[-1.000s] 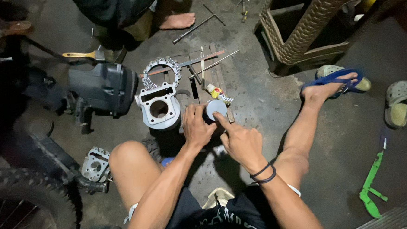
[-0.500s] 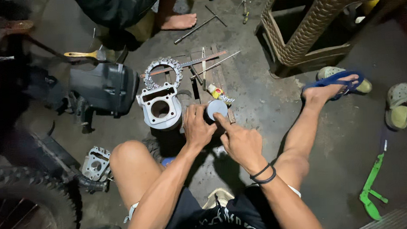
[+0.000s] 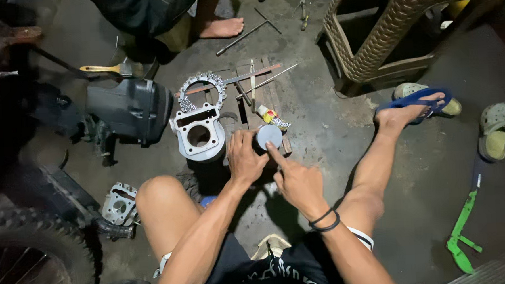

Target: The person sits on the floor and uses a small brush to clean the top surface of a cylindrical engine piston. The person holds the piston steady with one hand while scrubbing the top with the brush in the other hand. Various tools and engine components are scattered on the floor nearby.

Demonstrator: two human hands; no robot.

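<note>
On concrete floor | left hand (image 3: 245, 158) gripping one round metal piston (image 3: 269, 136) | right hand (image 3: 297, 180) forefinger out, touching it | one cylinder block (image 3: 199, 133) beside | two hands

Concrete floor (image 3: 332, 115): cyl. block (image 3: 199, 134), paintbrush (image 3: 106, 69), maybe gasket (image 3: 202, 88).

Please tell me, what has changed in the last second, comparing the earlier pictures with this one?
Almost nothing visibly changed. The left hand still grips the round grey piston, and the right hand keeps its forefinger on it. The cylinder block, the gasket and the foot in the blue sandal lie as before.
</note>
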